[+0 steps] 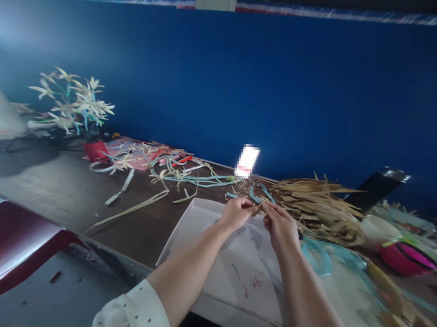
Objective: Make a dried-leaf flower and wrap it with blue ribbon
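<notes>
My left hand (pixel 238 212) and my right hand (pixel 280 224) meet above the far edge of a white box lid (pixel 213 261) with red handwriting on it. The fingers of both are pinched together around a small, thin piece of something straw-coloured, too small to make out. Just beyond the fingertips lie pale blue strips (pixel 254 193) and scattered scraps. A large bundle of dry husk leaves (pixel 319 203) lies to the right of my right hand.
White-petalled flowers (pixel 91 103) stand at the back left, near a red piece (pixel 96 151). Blue cords (pixel 203 180) cross the brown table (pixel 126 237). A dark cylinder (pixel 376 189), white cup (pixel 379 231) and pink pouch (pixel 407 259) are on the right.
</notes>
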A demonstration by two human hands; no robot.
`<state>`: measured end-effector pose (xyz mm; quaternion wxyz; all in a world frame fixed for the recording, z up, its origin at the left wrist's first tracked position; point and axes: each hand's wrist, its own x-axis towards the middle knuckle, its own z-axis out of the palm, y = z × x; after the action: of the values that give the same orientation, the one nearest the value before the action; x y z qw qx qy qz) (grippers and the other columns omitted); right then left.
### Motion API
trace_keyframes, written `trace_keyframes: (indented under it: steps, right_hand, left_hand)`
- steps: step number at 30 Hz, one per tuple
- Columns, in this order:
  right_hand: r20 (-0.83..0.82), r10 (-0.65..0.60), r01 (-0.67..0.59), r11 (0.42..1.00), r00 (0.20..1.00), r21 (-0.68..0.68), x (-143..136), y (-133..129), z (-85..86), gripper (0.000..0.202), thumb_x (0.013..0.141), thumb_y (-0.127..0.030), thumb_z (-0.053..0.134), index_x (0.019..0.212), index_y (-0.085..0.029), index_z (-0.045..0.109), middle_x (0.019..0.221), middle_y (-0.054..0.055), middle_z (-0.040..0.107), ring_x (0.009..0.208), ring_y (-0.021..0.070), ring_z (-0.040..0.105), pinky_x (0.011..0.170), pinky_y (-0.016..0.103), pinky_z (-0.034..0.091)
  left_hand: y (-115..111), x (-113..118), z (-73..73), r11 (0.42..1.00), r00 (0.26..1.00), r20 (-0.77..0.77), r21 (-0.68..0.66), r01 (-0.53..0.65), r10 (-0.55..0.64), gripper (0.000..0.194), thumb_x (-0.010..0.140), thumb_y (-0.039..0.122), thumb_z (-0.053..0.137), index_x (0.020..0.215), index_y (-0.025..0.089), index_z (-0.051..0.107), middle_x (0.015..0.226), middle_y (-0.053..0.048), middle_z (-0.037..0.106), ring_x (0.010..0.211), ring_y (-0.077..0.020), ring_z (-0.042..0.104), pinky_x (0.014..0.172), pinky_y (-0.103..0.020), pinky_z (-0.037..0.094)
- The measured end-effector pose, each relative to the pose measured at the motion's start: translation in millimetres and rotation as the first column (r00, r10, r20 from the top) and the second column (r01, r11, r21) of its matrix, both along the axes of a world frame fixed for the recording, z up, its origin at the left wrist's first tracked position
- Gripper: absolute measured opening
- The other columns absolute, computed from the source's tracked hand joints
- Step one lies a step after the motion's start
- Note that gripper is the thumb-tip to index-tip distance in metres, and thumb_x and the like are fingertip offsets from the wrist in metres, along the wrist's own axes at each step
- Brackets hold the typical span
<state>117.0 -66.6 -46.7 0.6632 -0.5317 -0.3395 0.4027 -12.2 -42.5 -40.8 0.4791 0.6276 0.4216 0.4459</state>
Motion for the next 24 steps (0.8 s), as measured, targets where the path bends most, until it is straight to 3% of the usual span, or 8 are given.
trace_keyframes:
  steps: [14, 24]
  right_hand:
    - [-0.121, 0.027, -0.031, 0.999, 0.992, -0.031, -3.6, -2.5, 6.5, 0.041, 0.048, -0.032, 0.082, 0.082, -0.014, 0.069, 0.052, -0.004, 0.054, 0.039, 0.0035, 0.040, 0.032, 0.015, 0.023]
    - [-0.151, 0.063, -0.069, 0.997, 0.987, -0.029, -2.5, -2.4, 6.3, 0.038, 0.049, -0.031, 0.081, 0.080, -0.015, 0.069, 0.055, -0.004, 0.056, 0.040, 0.0029, 0.039, 0.031, 0.015, 0.022]
  left_hand:
    - [2.0, 0.5, -4.0, 0.999, 1.000, 0.022, -0.048, 0.021, -0.020, 0.038, 0.063, 0.049, 0.066, 0.075, 0.013, 0.064, 0.067, -0.002, 0.063, 0.061, -0.0106, 0.054, 0.057, -0.020, 0.039]
    - [2.8, -2.4, -3.0, 0.999, 0.998, -0.058, -0.029, 0.032, -0.034, 0.038, 0.066, 0.050, 0.063, 0.075, 0.014, 0.069, 0.061, 0.002, 0.059, 0.057, -0.0090, 0.048, 0.053, -0.019, 0.034]
